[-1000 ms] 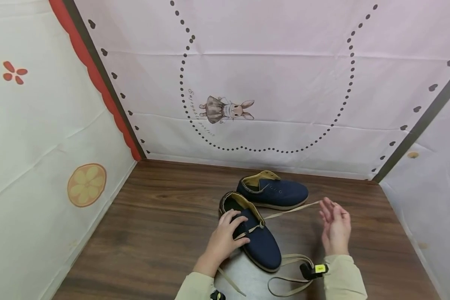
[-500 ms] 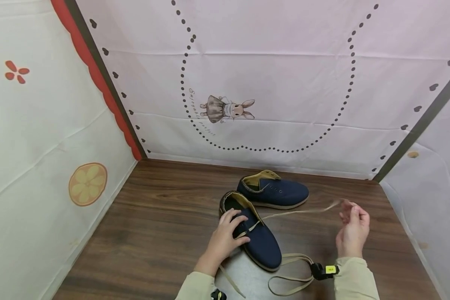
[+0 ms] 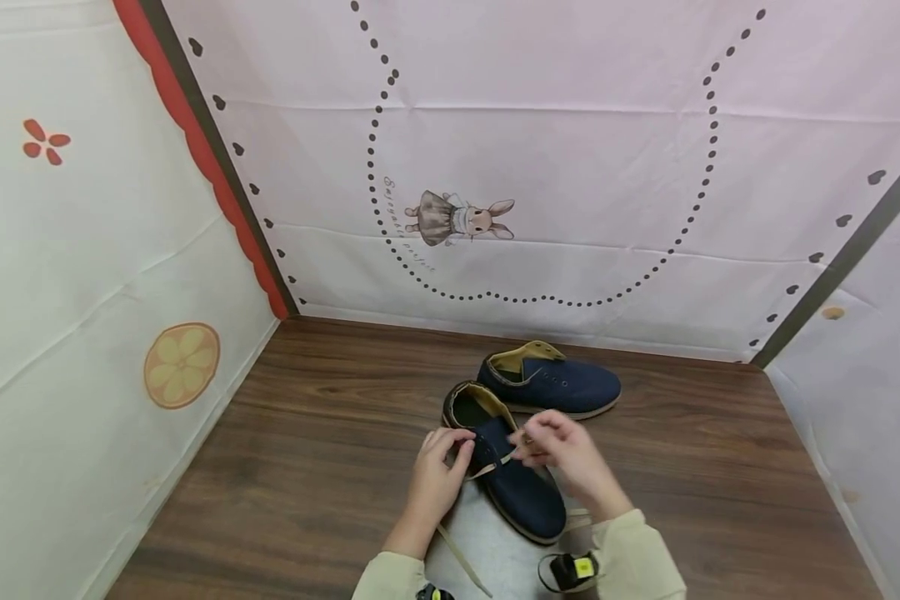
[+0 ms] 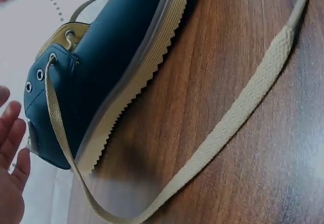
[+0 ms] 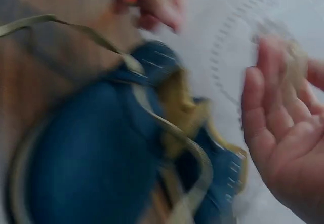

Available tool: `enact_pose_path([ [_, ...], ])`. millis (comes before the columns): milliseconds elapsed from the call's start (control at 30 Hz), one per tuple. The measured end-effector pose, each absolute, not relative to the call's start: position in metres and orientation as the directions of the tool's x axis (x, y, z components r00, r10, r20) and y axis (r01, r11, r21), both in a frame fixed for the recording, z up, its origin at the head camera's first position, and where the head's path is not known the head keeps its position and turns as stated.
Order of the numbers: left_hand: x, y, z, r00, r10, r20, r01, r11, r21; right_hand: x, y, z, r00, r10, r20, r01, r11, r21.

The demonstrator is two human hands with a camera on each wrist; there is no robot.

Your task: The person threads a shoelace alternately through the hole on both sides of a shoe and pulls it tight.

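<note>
Right hand [image 3: 566, 452] swung to matte navy low-cut shoe [image 3: 528, 500], pinching flat beige woven lace [image 5: 203, 168]. Left hand [image 3: 432, 482] sat loose; stitched navy eyelet flap [image 4: 38, 101] likely needed bracing.

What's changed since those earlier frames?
The right hand swung left to the near shoe; the lace no longer stretches out rightward. Blur hides whether that hand still holds it. The left hand drew its fingers back toward the shoe's left edge. Near shoe and far shoe stayed put.

The right wrist view blurred the right hand [image 5: 286, 133], cut off at three o'clock; the left wrist view cropped the near shoe [image 4: 114, 46] at twelve.
</note>
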State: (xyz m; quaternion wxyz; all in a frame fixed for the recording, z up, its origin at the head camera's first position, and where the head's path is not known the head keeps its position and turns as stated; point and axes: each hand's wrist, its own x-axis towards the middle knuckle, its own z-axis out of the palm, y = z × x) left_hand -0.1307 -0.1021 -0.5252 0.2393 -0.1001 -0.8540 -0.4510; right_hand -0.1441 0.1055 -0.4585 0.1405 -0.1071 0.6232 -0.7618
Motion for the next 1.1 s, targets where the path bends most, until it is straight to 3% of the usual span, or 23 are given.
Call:
enact_pose_path([
  [133, -0.129, -0.102, -0.527, -0.902, -0.044, 0.430, 0.330, 0.572, 0.751, -0.141, 0.084, -0.466, -0.880, -0.467, -0.088, 0.158, -0.114, -0.981],
  [333, -0.127, -0.101, -0.531, -0.924, -0.019, 0.381, 0.308, 0.552, 0.774, -0.141, 0.080, -0.477, -0.933, -0.343, -0.105, 0.134, -0.062, -0.989],
  [633, -0.124, -0.100, -0.530, -0.905, 0.017, 0.426, 0.370, 0.528, 0.764, -0.139, 0.069, -0.487, -0.948, -0.256, -0.187, 0.188, 0.020, -0.982],
  [833, -0.125, -0.100, -0.527, -0.931, 0.046, 0.363, 0.357, 0.327, 0.875, -0.137, 0.059, -0.490, -0.957, -0.244, -0.157, 0.155, 0.025, -0.988],
  [1100, -0.118, -0.101, -0.501, -0.984, -0.024, 0.177, 0.177, -0.010, 0.984, -0.137, 0.060, -0.488, -0.948, -0.309, -0.083, 0.062, 0.078, -0.995],
])
